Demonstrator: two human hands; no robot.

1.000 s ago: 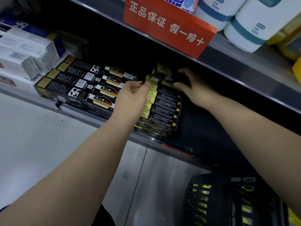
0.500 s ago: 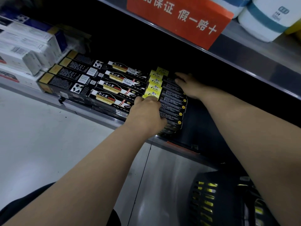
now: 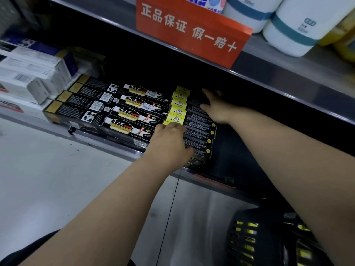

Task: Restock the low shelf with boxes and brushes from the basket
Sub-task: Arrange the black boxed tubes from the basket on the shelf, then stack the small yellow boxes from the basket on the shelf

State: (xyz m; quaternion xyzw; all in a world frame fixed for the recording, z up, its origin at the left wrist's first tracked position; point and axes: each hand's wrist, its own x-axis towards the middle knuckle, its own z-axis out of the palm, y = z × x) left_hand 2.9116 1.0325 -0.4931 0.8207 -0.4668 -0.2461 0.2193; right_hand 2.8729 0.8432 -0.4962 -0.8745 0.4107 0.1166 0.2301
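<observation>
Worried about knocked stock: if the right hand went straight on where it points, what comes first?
Likely nothing close: the right hand points past the rearmost yellow-ended black box into the dark shelf recess; depth unclear.

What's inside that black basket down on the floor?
Only yellow patches show through the slotted wall of the basket, perhaps more packaging. The right forearm crosses over its opening, so what lies inside cannot be made out.

The yellow-ended black boxes point(image 3: 199, 131) lie flat in a tight row on the low shelf point(image 3: 236, 162), the nearest under the fingers of the left hand point(image 3: 169, 143), the farthest under those of the right hand point(image 3: 217, 110). The slotted basket point(image 3: 244, 237) sits well apart from them.
</observation>
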